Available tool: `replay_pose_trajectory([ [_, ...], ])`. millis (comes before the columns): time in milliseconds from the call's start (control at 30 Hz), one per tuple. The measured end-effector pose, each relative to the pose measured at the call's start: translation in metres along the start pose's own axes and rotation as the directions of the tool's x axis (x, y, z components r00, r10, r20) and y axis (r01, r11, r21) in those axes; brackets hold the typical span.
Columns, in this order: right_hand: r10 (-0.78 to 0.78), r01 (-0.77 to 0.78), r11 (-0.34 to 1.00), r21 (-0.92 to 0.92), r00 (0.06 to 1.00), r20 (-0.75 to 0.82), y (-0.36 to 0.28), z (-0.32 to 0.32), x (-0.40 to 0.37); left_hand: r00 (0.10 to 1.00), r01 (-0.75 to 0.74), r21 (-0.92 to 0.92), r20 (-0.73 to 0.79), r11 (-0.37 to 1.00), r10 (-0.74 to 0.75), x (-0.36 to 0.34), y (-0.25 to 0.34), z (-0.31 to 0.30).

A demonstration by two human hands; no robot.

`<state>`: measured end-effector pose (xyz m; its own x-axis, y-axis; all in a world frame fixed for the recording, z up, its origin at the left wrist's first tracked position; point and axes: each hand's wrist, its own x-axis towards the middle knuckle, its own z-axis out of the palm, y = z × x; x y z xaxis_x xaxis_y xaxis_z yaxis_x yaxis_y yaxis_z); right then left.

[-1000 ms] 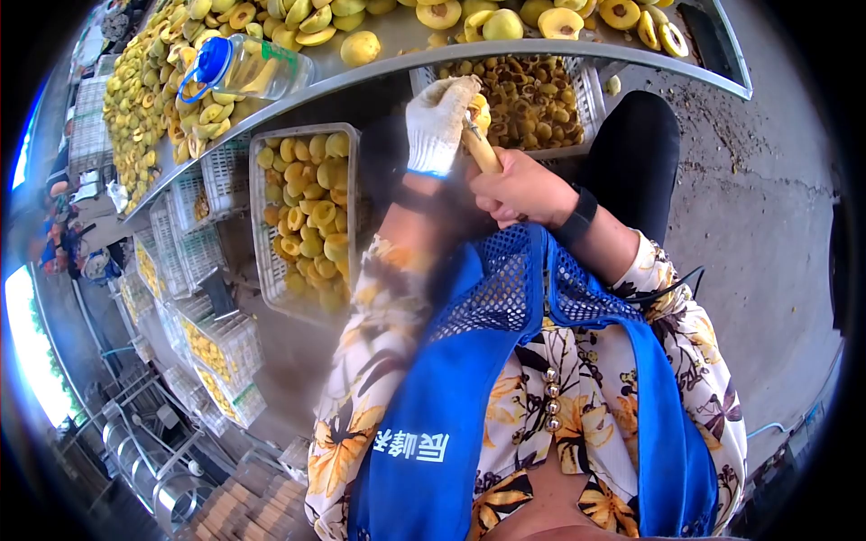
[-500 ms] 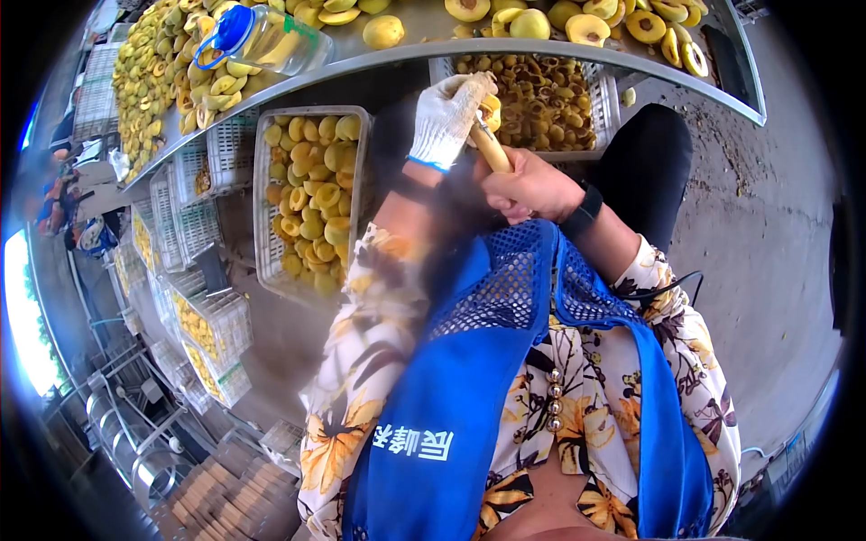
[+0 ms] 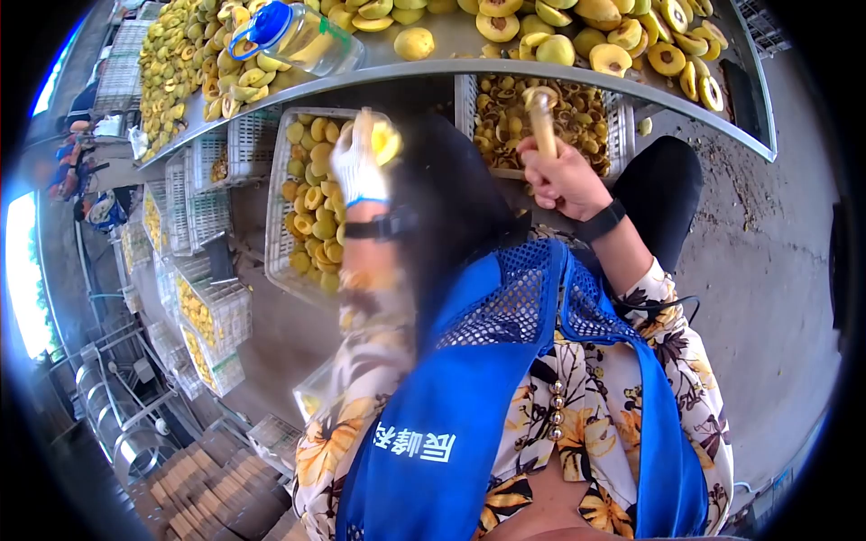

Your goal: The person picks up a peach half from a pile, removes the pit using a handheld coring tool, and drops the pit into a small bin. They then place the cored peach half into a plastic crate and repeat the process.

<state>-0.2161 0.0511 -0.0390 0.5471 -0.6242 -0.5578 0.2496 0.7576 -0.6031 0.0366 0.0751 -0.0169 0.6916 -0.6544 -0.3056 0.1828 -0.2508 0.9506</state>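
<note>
White knit blue-cuffed glove (image 3: 359, 169) is worn on left hand (image 3: 355, 159); black wristbands (image 3: 603, 221) on both wrists; blue mesh vest (image 3: 451, 379), white-lettered, over floral blouse (image 3: 577, 406).

The white-gloved left hand (image 3: 358, 167) and the yellow fruit piece (image 3: 386, 141) at it are smeared by blur, so the grip cannot be resolved; the tip of the pale wooden-handled tool (image 3: 542, 122) is lost against the white plastic crate of pits (image 3: 619, 122) behind it.

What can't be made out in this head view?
All head view.
Left hand: motion blur, grip on the fruit unclear.
Tool tip, in right hand: too small, lost against the crate behind.
Table: far side cut by the top edge.
Lap: hidden by the blue apron.
</note>
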Motion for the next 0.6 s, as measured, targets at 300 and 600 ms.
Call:
replay_pose_trajectory([
  [300, -0.081, -0.027, 0.864, -0.503, 0.978, -0.191, 0.016, -0.007, 0.021, 0.642, -0.606, 0.795, 0.469, 0.026, 0.606, 0.078, 0.037, 0.069],
  [600, -0.282, 0.135, 0.696, -0.705, 0.955, -0.095, -0.009, 0.002, -0.019, 0.796, -0.492, 0.443, 0.576, 0.749, 0.183, 0.102, 0.043, 0.118],
])
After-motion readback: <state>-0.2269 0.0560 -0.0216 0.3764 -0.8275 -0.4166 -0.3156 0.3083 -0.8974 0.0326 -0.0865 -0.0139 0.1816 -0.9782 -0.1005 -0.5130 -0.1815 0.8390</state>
